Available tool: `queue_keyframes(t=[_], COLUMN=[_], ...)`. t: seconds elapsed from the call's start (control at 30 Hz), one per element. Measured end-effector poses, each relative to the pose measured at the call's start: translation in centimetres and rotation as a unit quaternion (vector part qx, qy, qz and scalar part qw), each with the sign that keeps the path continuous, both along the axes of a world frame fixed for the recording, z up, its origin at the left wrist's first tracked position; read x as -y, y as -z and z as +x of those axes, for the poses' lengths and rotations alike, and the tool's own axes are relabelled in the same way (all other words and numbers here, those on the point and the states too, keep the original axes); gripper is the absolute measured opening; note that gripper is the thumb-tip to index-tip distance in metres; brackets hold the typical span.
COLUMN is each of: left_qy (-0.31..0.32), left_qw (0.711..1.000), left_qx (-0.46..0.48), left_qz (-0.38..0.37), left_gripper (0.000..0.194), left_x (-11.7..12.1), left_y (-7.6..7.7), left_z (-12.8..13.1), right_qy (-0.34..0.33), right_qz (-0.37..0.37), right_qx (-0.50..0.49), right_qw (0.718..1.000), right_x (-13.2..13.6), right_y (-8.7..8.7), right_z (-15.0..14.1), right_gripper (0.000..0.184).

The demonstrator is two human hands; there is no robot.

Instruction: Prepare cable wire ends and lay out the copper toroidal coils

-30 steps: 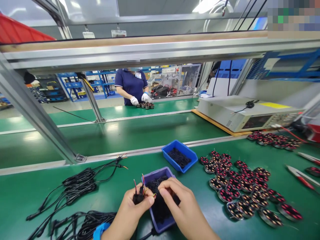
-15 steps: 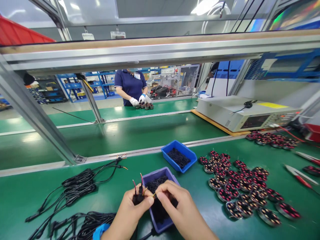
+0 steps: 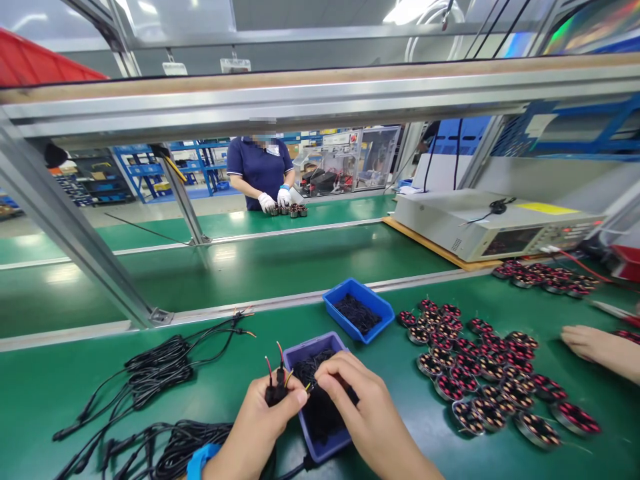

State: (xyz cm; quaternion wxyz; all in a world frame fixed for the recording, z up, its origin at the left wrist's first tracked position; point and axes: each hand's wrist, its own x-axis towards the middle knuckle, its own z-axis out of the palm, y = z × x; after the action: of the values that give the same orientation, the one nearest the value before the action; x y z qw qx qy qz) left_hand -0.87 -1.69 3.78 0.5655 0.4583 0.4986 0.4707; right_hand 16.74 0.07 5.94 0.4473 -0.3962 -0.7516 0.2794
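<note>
My left hand [image 3: 265, 410] is closed around black cable ends [image 3: 276, 392], with short red wires [image 3: 280, 353] standing up and thin yellow wires [image 3: 289, 379] pointing right. Fingers of my right hand [image 3: 363, 407] are pinched close to the tip of a yellow and black wire [image 3: 308, 387]; what lies between them is too small to make out. Both hands are over a purple bin [image 3: 325, 455] of small black pieces, partly hidden by my right hand. A blue bin [image 3: 383, 325] behind it holds similar thin black pieces.
Bundled black cables [image 3: 160, 363] lie at left. Several round copper-wound motor stators [image 3: 493, 367] cover the right side. Another person's hand [image 3: 600, 347] rests at the right edge. A grey instrument [image 3: 480, 220] stands behind. Across the bench, a person in white gloves [image 3: 275, 200] handles stators.
Another person's hand has come in from the right, where pliers lay. My right fingertips have shifted slightly right of the wire tip; my left hand stays nearly still.
</note>
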Motion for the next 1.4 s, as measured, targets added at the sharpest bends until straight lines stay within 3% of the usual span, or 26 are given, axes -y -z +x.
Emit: queue_keyframes(t=[0.27, 0.5, 0.7, 0.77, 1.07, 1.4], left_qy=[0.007, 0.016, 0.016, 0.016, 0.034, 0.042], left_qw=[1.000, 1.000, 1.000, 1.000, 0.999, 0.998], left_qx=[-0.010, 0.004, 0.004, 0.006, 0.004, -0.028], left_qz=[-0.005, -0.013, 0.004, 0.008, -0.018, -0.021], left_gripper=[0.059, 0.058, 0.052, 0.050, 0.050, 0.041], left_x=[-0.1, 0.0, -0.1, 0.0, 0.3, 0.2], left_y=[-0.3, 0.0, 0.5, 0.5, -0.2, -0.5], left_z=[0.1, 0.0, -0.1, -0.1, 0.0, -0.3], right_qy=[-0.009, -0.021, -0.062, -0.089, -0.059, -0.065], right_qz=[0.005, -0.034, 0.094, 0.106, -0.021, -0.023], right_qx=[0.001, -0.002, 0.052, 0.066, -0.044, -0.051], right_qw=[1.000, 0.999, 0.992, 0.988, 0.997, 0.996], right_x=[0.0, 0.0, -0.5, -0.6, -0.4, -0.2], right_y=[0.4, 0.7, 0.3, 0.1, -0.2, -0.5], right_z=[-0.3, -0.3, 0.2, 0.5, 0.9, 1.0], right_gripper=[0.029, 0.032, 0.030, 0.030, 0.019, 0.016])
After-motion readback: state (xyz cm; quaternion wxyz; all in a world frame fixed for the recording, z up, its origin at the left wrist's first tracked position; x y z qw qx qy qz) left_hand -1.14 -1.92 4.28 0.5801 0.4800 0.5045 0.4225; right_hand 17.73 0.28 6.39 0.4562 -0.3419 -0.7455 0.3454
